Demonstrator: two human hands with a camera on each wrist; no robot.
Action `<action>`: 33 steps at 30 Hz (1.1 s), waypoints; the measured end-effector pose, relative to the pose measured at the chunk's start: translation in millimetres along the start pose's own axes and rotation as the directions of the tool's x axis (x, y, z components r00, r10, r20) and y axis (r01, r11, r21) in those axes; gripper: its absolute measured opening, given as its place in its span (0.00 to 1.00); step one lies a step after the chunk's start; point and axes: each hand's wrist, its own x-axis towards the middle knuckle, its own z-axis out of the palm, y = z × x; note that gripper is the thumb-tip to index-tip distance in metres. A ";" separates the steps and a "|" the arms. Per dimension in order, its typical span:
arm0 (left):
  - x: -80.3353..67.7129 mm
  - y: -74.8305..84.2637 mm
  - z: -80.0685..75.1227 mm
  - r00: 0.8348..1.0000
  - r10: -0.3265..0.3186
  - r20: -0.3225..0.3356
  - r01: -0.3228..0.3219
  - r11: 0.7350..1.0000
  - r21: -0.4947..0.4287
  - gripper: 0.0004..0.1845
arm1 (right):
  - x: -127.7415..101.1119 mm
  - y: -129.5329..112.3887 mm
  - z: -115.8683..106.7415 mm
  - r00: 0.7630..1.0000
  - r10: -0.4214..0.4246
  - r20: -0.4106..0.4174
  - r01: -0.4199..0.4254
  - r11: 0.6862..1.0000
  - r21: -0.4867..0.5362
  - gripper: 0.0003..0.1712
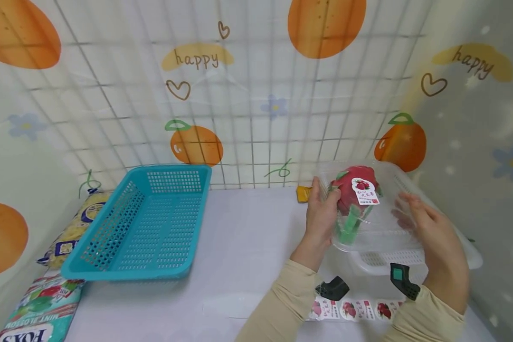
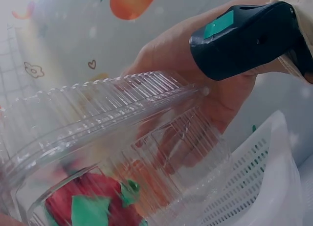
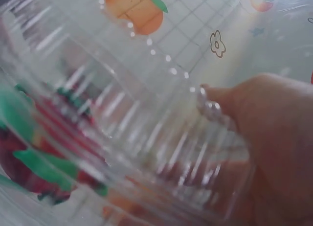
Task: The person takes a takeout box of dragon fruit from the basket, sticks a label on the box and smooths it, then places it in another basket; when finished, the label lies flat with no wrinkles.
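Observation:
A clear plastic clamshell box (image 1: 367,228) holds a red dragon fruit (image 1: 349,194) with green tips. A fruit sticker (image 1: 365,191) sits on its lid. My left hand (image 1: 320,213) grips the box's left side, thumb on the lid edge. On the right side my right hand (image 1: 432,237) holds it, fingers curled against the wall. In the left wrist view the right hand (image 2: 215,84) shows through and behind the ribbed box (image 2: 112,133), with the fruit (image 2: 93,201) low down. The right wrist view is filled by the blurred box (image 3: 122,113) and a thumb pressed on it.
A white perforated basket (image 1: 384,259) lies under the box, at the table's right. A teal basket (image 1: 149,223) stands empty at the left, with snack bags (image 1: 38,308) beside it. A strip of fruit stickers (image 1: 355,309) lies near my forearms. Covered mesh walls close in the back and sides.

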 end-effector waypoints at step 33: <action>-4.4 -17.4 35.6 0.998 -0.006 -0.055 0.004 1.000 -0.025 0.36 | 7.6 -2.8 0.3 0.845 0.409 -0.344 -0.363 0.912 0.192 0.48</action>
